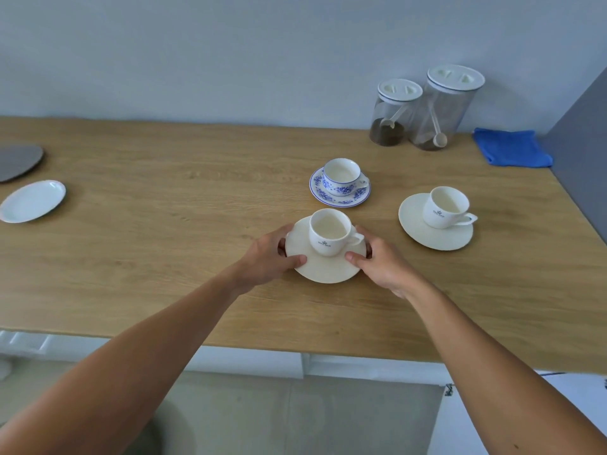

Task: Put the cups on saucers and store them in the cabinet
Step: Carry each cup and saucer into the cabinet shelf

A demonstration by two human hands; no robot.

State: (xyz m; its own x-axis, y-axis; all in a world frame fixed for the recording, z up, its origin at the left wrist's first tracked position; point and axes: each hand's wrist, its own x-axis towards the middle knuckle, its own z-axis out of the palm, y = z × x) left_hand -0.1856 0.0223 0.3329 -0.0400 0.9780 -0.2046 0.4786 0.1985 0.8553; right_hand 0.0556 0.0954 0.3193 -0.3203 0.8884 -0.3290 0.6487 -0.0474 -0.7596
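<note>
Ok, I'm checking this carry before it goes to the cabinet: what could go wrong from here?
1. The cup only rests loose on the saucer; the left hand and right hand pinch the saucer's rim alone, so a tilt while lifting could slide the cup off.
2. The blue floral cup and saucer stand just behind, so a forward swing might knock them.
</note>
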